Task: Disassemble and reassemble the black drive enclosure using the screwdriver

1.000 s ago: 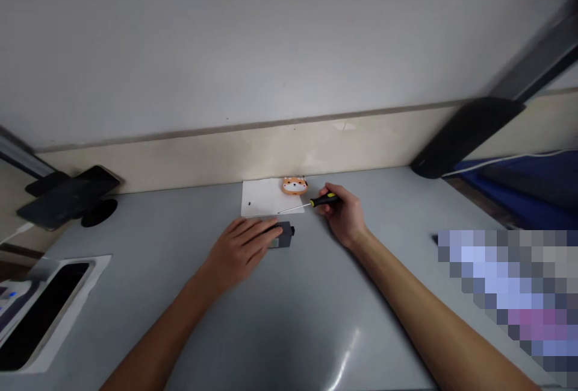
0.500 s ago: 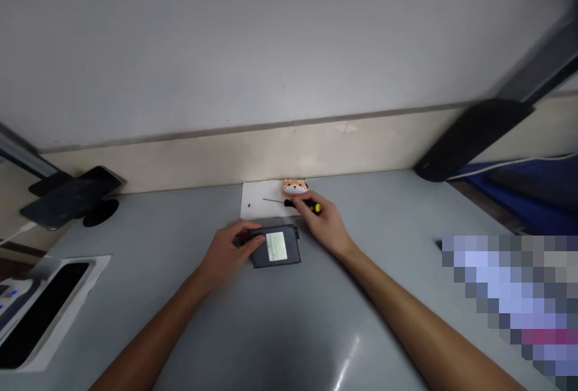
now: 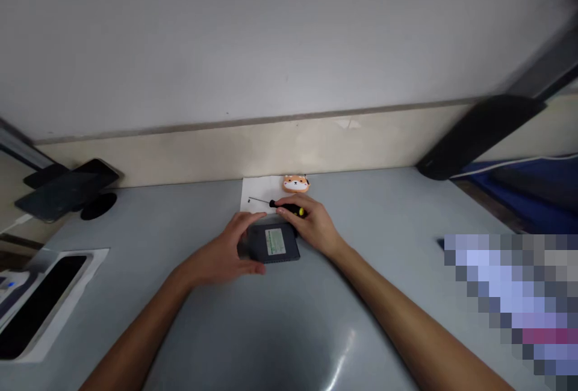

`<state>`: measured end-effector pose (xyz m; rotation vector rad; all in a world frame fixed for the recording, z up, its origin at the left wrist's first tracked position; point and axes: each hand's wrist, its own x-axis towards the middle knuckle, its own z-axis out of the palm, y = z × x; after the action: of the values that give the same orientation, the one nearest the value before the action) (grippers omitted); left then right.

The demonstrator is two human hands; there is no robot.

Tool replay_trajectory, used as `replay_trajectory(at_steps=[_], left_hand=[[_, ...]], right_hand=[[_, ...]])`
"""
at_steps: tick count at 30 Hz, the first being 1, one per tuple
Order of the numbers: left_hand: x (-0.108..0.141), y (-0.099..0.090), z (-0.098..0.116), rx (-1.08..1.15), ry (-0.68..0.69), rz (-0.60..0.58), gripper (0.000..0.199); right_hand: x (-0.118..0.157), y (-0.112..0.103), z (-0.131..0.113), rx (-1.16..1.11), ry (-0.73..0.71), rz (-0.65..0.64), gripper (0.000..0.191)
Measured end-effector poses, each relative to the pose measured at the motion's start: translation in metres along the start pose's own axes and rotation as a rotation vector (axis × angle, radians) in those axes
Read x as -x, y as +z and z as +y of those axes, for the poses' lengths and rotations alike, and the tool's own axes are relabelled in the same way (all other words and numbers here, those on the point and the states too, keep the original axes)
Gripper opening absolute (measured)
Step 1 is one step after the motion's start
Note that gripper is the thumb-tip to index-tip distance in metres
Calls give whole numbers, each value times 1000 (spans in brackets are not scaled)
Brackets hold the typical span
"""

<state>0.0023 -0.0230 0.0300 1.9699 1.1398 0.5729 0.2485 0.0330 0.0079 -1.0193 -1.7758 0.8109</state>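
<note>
A flat black device [image 3: 286,247] with a pale label lies on the grey table, near the middle. My left hand [image 3: 228,252] is at its left side, thumb and fingers spread around the left edge. In my right hand [image 3: 313,222] is a screwdriver [image 3: 298,210] with a black and yellow handle, its thin shaft pointing left over a white sheet [image 3: 259,188]. A tiny dark piece [image 3: 248,201] lies on the sheet by the tip. Behind my right hand sits an orange and white animal-faced case [image 3: 295,184].
A phone [image 3: 43,300] lies on white paper at the left. Dark devices on a stand [image 3: 98,205] are at the back left. At the back right stands a black object [image 3: 474,135]. A pixelated patch covers the lower right.
My right hand has moved left with the screwdriver, bringing its tip near the tiny piece. My left hand has opened wider, its thumb now lower beside the black device.
</note>
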Motion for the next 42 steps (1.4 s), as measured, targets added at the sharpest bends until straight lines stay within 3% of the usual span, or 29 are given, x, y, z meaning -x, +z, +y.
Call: replay_trajectory(at_steps=[2,6,10,16,20,25,33,42], left_hand=[[4,-3,6,-32,5,-55,106],[5,-2,11,-46,-4,-30,82],[2,0,10,-41,-57,46,76],[-2,-3,12,10,-90,87,39],[-5,4,13,53,-118,163,43],[-8,16,12,5,-113,276,49],[3,-3,12,67,-50,93,40],[-5,1,3,29,-36,94,36]], right_hand=[[0,1,0,3,10,12,19],[0,1,0,-3,10,23,20],[-2,-1,1,-37,37,91,22],[-6,-13,-5,-134,252,251,38],[-9,-24,-9,-299,370,287,42],[-9,-30,-13,-503,393,208,36],[-2,-29,-16,-666,391,103,23],[-1,-29,-17,-635,397,40,20]])
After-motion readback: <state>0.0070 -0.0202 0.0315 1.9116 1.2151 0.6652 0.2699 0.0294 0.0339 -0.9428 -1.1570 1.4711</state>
